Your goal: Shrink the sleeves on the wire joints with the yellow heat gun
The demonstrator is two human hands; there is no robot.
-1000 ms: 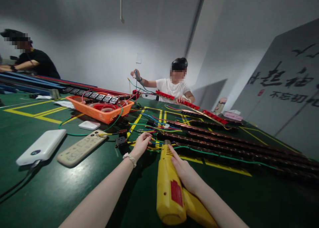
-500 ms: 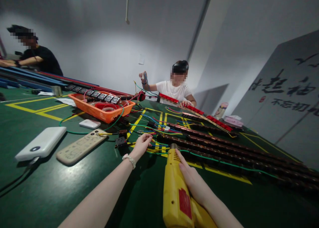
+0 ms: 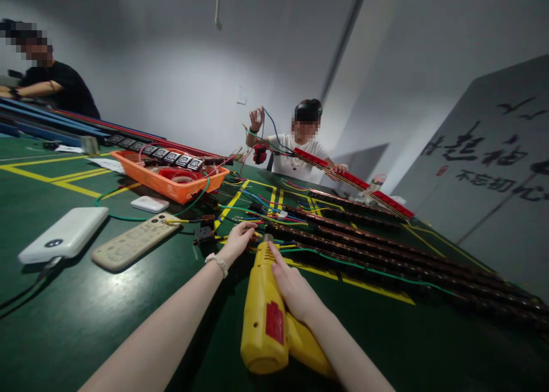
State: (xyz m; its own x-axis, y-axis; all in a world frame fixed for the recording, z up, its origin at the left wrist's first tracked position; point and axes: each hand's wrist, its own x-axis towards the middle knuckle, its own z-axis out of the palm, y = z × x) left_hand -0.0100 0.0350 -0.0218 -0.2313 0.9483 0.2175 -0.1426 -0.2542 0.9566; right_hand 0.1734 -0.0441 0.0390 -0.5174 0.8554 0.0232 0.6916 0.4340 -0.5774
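Note:
My right hand (image 3: 295, 286) is wrapped round a yellow heat gun (image 3: 261, 312) with a red label. The gun's metal nozzle (image 3: 267, 238) points away from me, close to the fingertips of my left hand (image 3: 239, 240). That left hand wears a pale band at the wrist, and its fingers are pinched on thin wires, partly hidden behind the fingers and the nozzle. The wires lead to long dark strips (image 3: 369, 260) lying across the table to the right. A green wire (image 3: 369, 269) runs along the nearest strip. Beside my left hand sits a small black block (image 3: 205, 235).
On the left lie a white power bank (image 3: 64, 235) with a cable, a beige phone (image 3: 132, 243) and a white case (image 3: 150, 204). Behind them is an orange basket (image 3: 189, 189) with parts and wire. Across the table (image 3: 141, 335), a person in white holds a red strip (image 3: 351, 180); another sits far left.
The heat gun in my right hand has moved left, its nozzle now nearer my left fingertips. The person opposite has raised the red strip and its wires. The view has shifted slightly.

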